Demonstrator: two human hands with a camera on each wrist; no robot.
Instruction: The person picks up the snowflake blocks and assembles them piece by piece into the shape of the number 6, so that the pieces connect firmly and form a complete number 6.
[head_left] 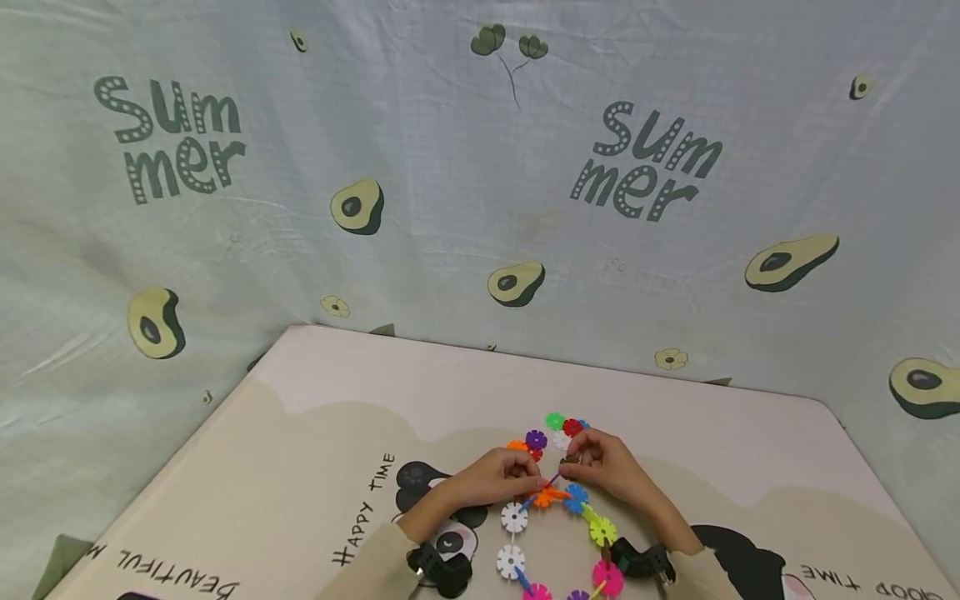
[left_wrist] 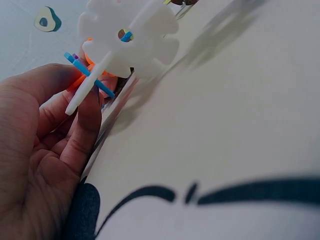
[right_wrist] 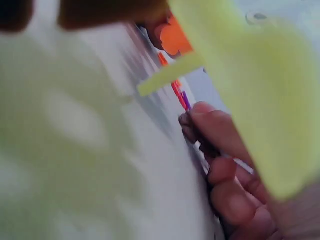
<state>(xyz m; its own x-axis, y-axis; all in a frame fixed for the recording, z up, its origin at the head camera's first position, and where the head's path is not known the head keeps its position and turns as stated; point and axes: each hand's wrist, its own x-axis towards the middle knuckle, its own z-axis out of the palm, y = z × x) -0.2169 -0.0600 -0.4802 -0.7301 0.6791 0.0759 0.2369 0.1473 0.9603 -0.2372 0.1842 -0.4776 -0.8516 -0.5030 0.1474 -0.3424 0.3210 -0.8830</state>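
A ring of interlocking plastic snowflake discs lies in front of me, with white (head_left: 511, 562), blue (head_left: 576, 498), yellow-green (head_left: 602, 531) and pink (head_left: 607, 577) ones linked edge to edge. At its far side my left hand (head_left: 497, 477) pinches an orange snowflake disc (head_left: 545, 497); a white disc (left_wrist: 130, 37) and a blue one (left_wrist: 89, 75) stand close by its fingers in the left wrist view. A purple disc (head_left: 554, 478) shows edge-on between the hands. My right hand (head_left: 607, 463) pinches a brown snowflake disc (head_left: 570, 459) against the purple one, thumb and fingertips partly covering it.
Beyond the hands lie more snowflake discs, among them green (head_left: 555, 421), red (head_left: 572, 427) and purple (head_left: 536, 439). The table cover (head_left: 322, 467) carries panda prints and lettering. A hanging cloth (head_left: 420, 150) with avocado prints stands behind the table.
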